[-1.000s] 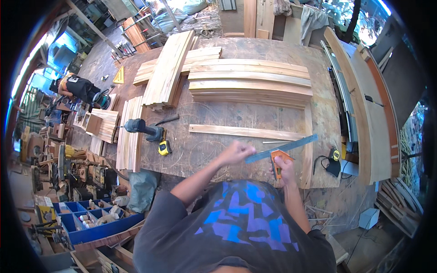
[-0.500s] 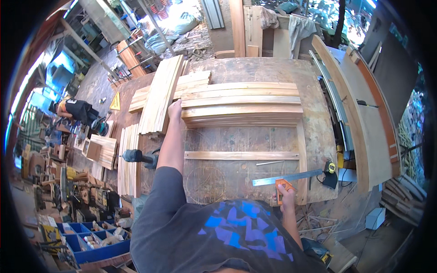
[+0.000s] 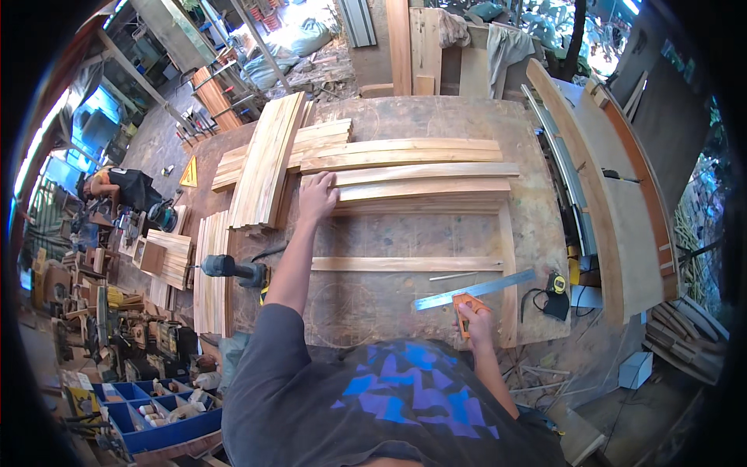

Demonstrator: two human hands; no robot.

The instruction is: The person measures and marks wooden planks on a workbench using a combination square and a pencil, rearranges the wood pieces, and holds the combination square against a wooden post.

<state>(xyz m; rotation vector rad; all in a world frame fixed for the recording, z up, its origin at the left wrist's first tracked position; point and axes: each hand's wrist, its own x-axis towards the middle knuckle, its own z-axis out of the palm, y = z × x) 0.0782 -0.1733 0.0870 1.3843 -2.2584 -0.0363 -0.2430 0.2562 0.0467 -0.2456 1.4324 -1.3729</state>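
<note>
My left hand [image 3: 317, 196] is at the left end of a wooden slat [image 3: 428, 173] on top of the slat stack, its fingers curled over the end. This slat sticks out slightly to the right of its neighbours. Behind it, across a narrow gap, lie further slats [image 3: 405, 152]. My right hand [image 3: 476, 321] is closed round the orange handle of a try square [image 3: 475, 290], its steel blade tilted up to the right over the near side of the workbench. A single slat [image 3: 405, 265] lies crosswise between the stack and me.
A cordless drill [image 3: 233, 270] stands by slats on the left. A tape measure [image 3: 556, 285] sits at the bench's right edge, and a thin stick [image 3: 453, 277] lies near the square. Long boards [image 3: 583, 179] lean at the right. Another person [image 3: 124, 189] works at far left.
My left hand has come nearer, and the slat under it has shifted right and away from those behind. The try square has swung to a steeper tilt and moved slightly left.
</note>
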